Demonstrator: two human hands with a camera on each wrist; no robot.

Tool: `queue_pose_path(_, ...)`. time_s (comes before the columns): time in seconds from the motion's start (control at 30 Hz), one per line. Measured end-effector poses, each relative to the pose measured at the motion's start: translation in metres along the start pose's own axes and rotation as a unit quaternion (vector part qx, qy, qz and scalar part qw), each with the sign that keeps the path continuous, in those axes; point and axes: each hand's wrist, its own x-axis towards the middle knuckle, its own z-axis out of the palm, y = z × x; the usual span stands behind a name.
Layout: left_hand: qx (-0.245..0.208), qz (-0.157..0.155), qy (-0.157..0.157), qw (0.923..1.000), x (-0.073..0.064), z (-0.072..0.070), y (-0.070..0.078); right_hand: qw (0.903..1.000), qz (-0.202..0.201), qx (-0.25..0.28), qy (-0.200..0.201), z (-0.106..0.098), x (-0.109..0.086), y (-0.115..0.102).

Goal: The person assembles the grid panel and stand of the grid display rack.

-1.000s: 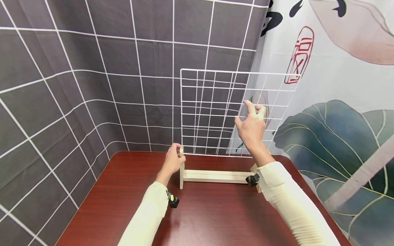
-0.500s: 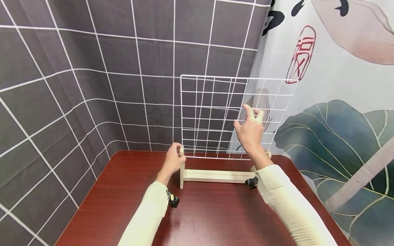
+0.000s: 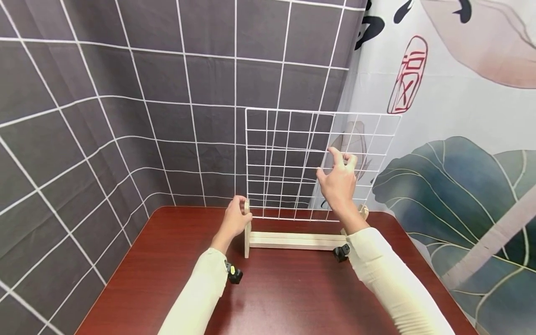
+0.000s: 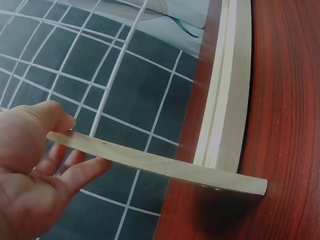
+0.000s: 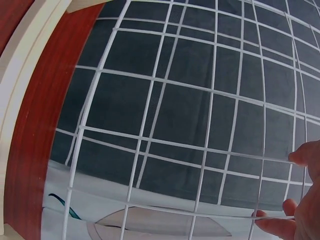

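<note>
In the head view, both forearms, in pale sleeves (image 3: 198, 293), reached forward over the red-brown table (image 3: 176, 260). The left hand (image 3: 235, 219) was low, its forearm slanting inward, with thumb and fingers at the top of the stand's left end piece (image 3: 247, 237). The right hand (image 3: 340, 184) was raised higher, back toward the camera, index finger stretched upward, thumb out to the side and the others bent at the white wire panel (image 3: 285, 166). That panel stood nearly upright behind the stand's wooden crossbar (image 3: 295, 240); whether its lower edge met the end pieces could not be told.

In the left wrist view, the thumb lay on one face of the end piece and the fingers under the other, pinching the wood. The panel's edge wire ran just beside them.

In the right wrist view, only the thumb and fingertips showed, spread apart along the panel and clamped on its wires.
</note>
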Motion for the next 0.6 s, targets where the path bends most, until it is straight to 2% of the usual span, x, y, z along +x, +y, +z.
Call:
queue_pose_path(0.2, -0.006, 0.009, -0.022, 0.9997, 0.002, -0.005, 0.0, 1.0, 0.001, 0.002, 0.0, 0.002, -0.001, 0.002)
queue_pose_path(0.33, -0.013, 0.017, -0.032, 0.9993, 0.007, -0.013, 0.01, 1.0, 0.002, 0.004, 0.001, 0.002, -0.001, 0.004)
queue_pose_path(0.47, -0.01, 0.034, -0.018, 0.9992, 0.015, -0.028, 0.032, 1.0, 0.004, 0.005, 0.001, 0.003, -0.001, 0.005)
queue_pose_path(0.6, -0.007, 0.06, 0.018, 0.998, 0.024, -0.045, 0.062, 1.0, 0.007, 0.002, -0.001, 0.002, -0.001, 0.006)
